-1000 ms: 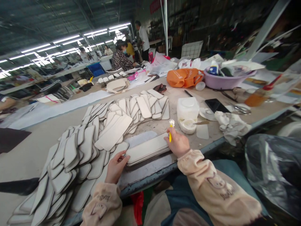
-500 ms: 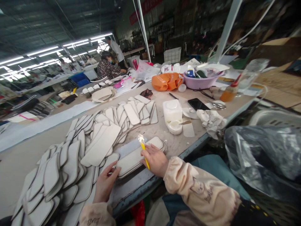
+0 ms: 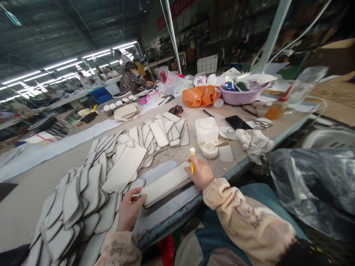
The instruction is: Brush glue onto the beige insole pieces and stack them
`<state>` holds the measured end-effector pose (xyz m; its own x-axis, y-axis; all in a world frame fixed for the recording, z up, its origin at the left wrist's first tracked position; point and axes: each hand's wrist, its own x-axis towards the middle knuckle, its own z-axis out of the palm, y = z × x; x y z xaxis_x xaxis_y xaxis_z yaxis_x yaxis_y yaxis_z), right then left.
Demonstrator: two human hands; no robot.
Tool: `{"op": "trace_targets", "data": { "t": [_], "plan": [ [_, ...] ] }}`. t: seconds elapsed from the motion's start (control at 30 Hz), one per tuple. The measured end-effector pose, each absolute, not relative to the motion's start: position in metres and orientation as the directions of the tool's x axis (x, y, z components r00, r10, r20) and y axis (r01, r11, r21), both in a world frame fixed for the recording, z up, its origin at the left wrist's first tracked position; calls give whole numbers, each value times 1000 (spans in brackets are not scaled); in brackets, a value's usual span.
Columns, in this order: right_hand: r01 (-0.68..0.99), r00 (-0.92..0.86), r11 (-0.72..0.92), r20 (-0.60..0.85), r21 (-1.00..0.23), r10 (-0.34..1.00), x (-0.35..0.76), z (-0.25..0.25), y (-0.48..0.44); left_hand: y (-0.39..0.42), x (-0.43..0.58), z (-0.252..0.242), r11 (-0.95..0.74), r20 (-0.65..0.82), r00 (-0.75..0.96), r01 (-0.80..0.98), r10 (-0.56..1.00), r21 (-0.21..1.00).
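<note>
My right hand (image 3: 202, 173) is closed around a small yellow-handled brush (image 3: 192, 162), whose white, clumped tip points up. That hand is at the right end of a stack of long, flat, off-white pieces with rounded ends (image 3: 166, 184). At the stack's left end, my left hand (image 3: 131, 207) pinches the edge of the top piece between thumb and fingers. A white plastic container (image 3: 206, 130) stands beyond my right hand, with a white-filled cup (image 3: 210, 148) at its front and a flat stick lying across the cup's rim.
Heaps of similar pieces (image 3: 91, 188) spread over the left of the table. A phone (image 3: 237, 123), crumpled paper (image 3: 255, 144), an orange bag (image 3: 199, 96), a purple basin (image 3: 240, 96) and an amber glue bottle (image 3: 277, 108) lie beyond. People sit and stand farther back.
My right hand with the brush has moved right along the stack to its far end, uncovering the top piece. My left hand stays at the left end. The view has shifted slightly.
</note>
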<state>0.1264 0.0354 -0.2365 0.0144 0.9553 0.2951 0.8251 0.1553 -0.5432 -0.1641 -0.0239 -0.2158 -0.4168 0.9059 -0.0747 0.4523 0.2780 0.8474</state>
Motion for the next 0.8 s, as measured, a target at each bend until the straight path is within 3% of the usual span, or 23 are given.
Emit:
{"op": "trace_targets", "data": {
  "t": [0.27, 0.37, 0.43, 0.53, 0.63, 0.7, 0.8],
  "plan": [
    [768, 39, 208, 370, -605, 928, 129, -239, 34, -29, -155, -218, 207, -69, -411, 303, 909, 930],
    [693, 75, 204, 350, -692, 934, 129, -237, 34, -31, -152, -217, 117, -69, -446, 82, 892, 990],
    [553, 118, 232, 350, -800, 929, 126, -233, 33, -31, -150, -209, 7, -69, -495, -125, 866, 992],
    [209, 204, 292, 333, -933, 920, 119, -222, 30, -27, -144, -185, -227, -70, -602, -403, 796, 887],
    [-92, 242, 327, 298, -940, 923, 108, -210, 24, -25, -129, -160, -358, -160, -641, -599, 751, 717],
    [-181, 231, 327, 283, -928, 931, 101, -205, 20, -24, -113, -151, -325, -245, -585, -697, 773, 639],
    [-198, 190, 304, 268, -932, 944, 97, -204, 15, -21, -87, -150, -272, -265, -536, -722, 802, 636]
  ]
}}
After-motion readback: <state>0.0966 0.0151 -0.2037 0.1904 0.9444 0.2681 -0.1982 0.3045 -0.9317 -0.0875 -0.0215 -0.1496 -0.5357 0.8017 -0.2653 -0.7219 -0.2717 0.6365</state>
